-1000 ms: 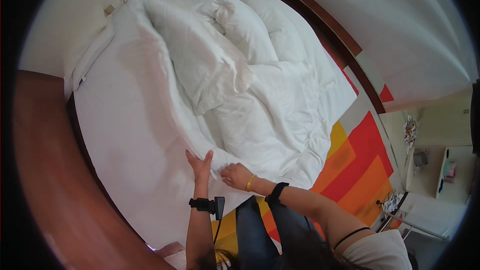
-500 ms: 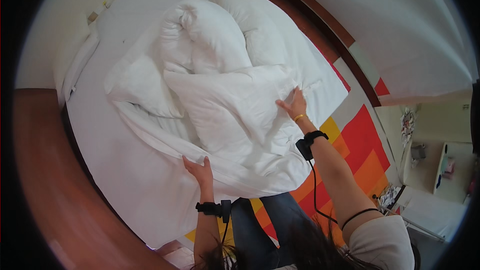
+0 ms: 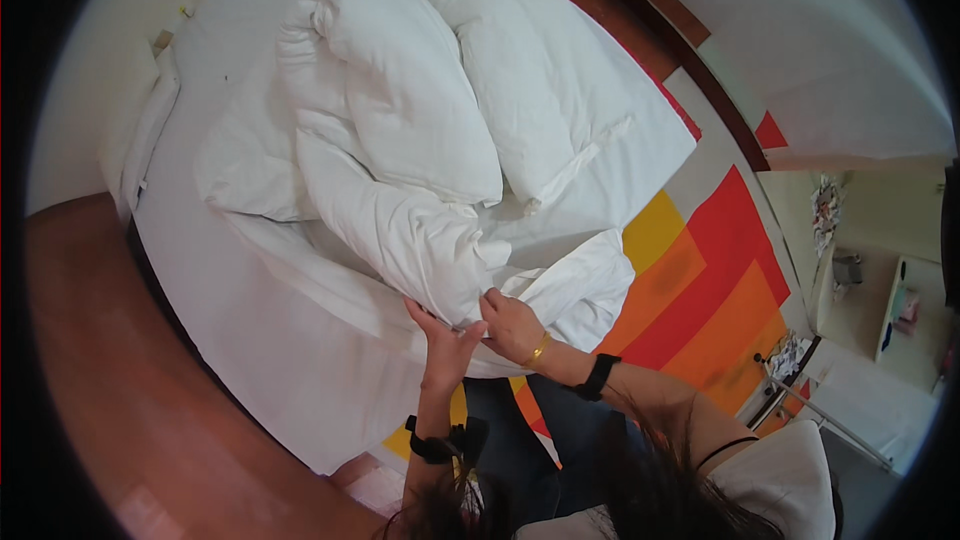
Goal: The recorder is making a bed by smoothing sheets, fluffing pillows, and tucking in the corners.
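Note:
A thick white duvet lies folded and bunched on the bed. Its near folded end is drawn toward me. My right hand, with a gold bracelet at the wrist, is closed on the edge of that end. Just left of it, my left hand cups the same end, thumb on the right and fingers against the fabric at the left. The two hands nearly touch. Loose white fabric bunches to the right of my hands, and its lower folds hang by my legs.
The white bed sheet spreads to the left, beside a brown wooden floor. White bedding sits by the far-left wall. A red, orange and yellow patterned rug covers the floor at right. Farther right stands a shelf with small items.
My right hand has come down and left, pulling the duvet's flap toward me and folding it narrower. My left hand has moved right to meet it. More of the duvet's far folds now shows.

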Demonstrator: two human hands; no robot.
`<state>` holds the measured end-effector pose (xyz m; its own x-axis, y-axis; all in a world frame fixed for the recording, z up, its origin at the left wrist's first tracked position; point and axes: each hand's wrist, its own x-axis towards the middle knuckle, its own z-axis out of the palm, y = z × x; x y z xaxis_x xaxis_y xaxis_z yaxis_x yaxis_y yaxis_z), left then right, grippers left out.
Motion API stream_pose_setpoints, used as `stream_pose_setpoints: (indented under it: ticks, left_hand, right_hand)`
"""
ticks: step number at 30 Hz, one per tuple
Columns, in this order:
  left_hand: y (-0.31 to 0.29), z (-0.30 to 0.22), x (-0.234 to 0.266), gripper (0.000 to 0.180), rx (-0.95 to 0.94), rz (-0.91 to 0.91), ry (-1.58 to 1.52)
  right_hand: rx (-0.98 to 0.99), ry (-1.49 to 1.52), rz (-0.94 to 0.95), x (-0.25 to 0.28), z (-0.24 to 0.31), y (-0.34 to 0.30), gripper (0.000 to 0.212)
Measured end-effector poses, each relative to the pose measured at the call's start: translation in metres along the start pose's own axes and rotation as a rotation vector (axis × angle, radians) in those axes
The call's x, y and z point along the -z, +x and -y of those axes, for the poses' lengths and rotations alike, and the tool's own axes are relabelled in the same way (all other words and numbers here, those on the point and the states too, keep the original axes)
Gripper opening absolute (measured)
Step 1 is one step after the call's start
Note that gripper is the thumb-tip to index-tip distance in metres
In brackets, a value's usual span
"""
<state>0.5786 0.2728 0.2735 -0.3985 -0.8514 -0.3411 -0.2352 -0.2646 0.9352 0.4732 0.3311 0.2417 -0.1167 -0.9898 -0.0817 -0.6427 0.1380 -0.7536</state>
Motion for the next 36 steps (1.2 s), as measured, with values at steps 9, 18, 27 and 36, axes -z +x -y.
stream_pose_setpoints:
  ticks: [9, 18, 27, 36]
  left_hand:
    - [-0.007, 0.018, 0.06, 0.035, 0.356, -0.533, -0.669]
    - [-0.013, -0.014, 0.11, 0.046, 0.278, -0.502, -0.838]
    - [-0.052, -0.025, 0.15, 0.05, 0.311, -0.332, -0.816]
    - [-0.118, 0.049, 0.148, 0.048, 0.485, -0.435, -0.122]
  right_hand:
    - [0.306, -0.065, 0.201, 0.009, 0.05, 0.007, 0.056]
    - [-0.036, -0.275, 0.69, 0.033, 0.017, -0.02, 0.07]
    - [-0.131, 0.239, 1.013, -0.024, 0.093, -0.08, 0.068]
    - [0.168, 0.374, 1.153, -0.098, 0.083, -0.096, 0.06]
